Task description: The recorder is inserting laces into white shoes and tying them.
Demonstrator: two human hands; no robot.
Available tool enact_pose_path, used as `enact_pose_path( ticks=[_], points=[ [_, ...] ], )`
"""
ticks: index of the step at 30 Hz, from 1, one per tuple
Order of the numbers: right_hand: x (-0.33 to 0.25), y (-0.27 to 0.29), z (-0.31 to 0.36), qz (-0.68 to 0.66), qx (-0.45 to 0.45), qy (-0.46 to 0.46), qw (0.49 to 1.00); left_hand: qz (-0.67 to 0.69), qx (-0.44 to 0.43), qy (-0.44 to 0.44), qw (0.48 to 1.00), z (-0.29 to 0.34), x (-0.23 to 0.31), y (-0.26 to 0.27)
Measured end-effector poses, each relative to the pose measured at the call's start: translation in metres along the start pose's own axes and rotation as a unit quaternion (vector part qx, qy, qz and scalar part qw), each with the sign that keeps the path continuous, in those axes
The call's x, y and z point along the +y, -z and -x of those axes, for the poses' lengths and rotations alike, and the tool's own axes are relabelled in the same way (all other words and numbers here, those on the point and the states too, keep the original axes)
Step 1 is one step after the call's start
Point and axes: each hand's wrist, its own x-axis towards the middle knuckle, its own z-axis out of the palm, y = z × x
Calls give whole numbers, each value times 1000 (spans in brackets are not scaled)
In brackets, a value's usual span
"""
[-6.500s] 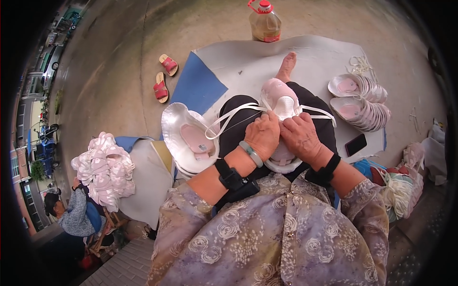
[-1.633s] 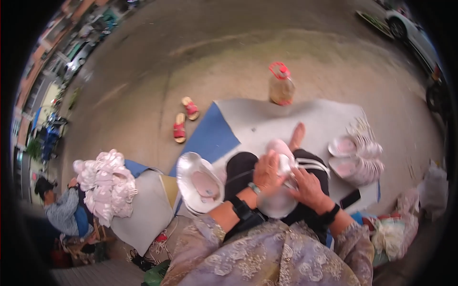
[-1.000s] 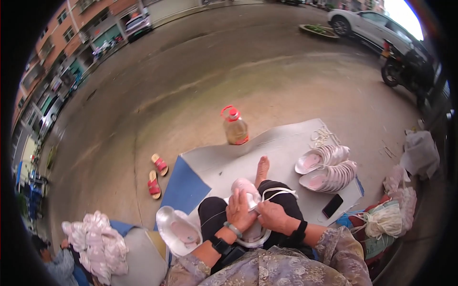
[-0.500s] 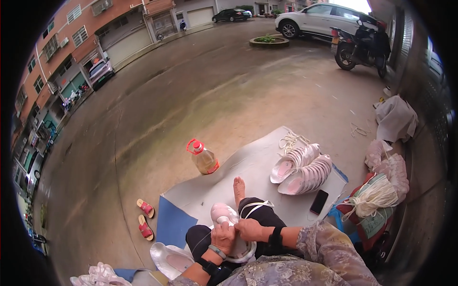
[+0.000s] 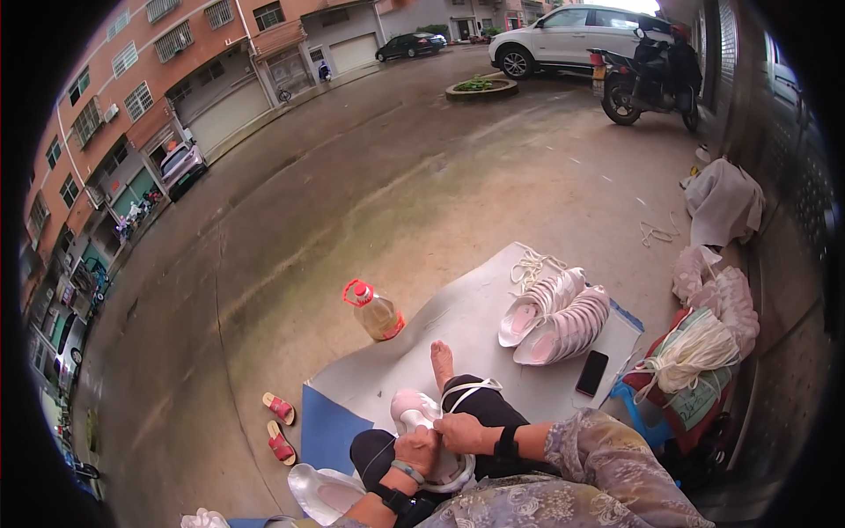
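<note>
A pale pink and white shoe point(image 5: 415, 407) rests toe away between my knees. Over its middle, my left hand point(image 5: 417, 450) is closed, knuckles up. My right hand point(image 5: 459, 431) is closed too, its fingers against the left hand's. Whatever thin thing they pinch is hidden by the fingers. A white lace point(image 5: 476, 385) loops over my dark-trousered right knee. By my left leg lies another silvery-white shoe point(image 5: 324, 493), partly behind my arm. Two rows of nested pale pink shoes point(image 5: 563, 330) stand on the grey sheet point(image 5: 466, 308), with loose cream laces point(image 5: 533, 267) behind them.
A phone point(image 5: 591, 373) lies on the sheet's right. To the right, a bundle of cream laces point(image 5: 695, 354) tops a bag beside more pink shoes point(image 5: 729, 304). A red-capped bottle point(image 5: 377, 311) stands at the sheet's far edge; red slippers point(image 5: 281, 443) lie left. Beyond stands a motorcycle point(image 5: 647, 84).
My left hand has curled from fingers bent over the shoe into a tighter fist, still against my right. The whole view has shifted slightly; the surrounding things stay in place.
</note>
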Motion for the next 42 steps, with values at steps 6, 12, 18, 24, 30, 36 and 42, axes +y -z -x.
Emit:
enact_pose_path(
  ticks=[6, 12, 18, 24, 30, 36, 42],
  points=[
    [9, -14, 6, -10, 66, 5, 998, 51, 52, -23, 997, 24, 6, 29],
    [12, -28, 4, 34, 51, 43, 997, 29, 163, 168, 972, 129, -45, 51],
    [37, -38, -7, 91, 110, 73, 987, -99, 269, 381, 879, 251, -102, 95],
    [10, -15, 0, 72, 103, 39, 991, 215, 357, 587, 694, 289, -86, 106],
    [14, 3, 17, -73, 68, -37, 994, 370, 434, 485, 663, 241, -74, 153],
    [24, 20, -14, -313, 50, -242, 917, 599, 439, 290, 603, 206, -85, 186],
    [39, 6, -40, -364, 40, -278, 888, 723, 384, 201, 537, 189, -76, 185]
  ],
)
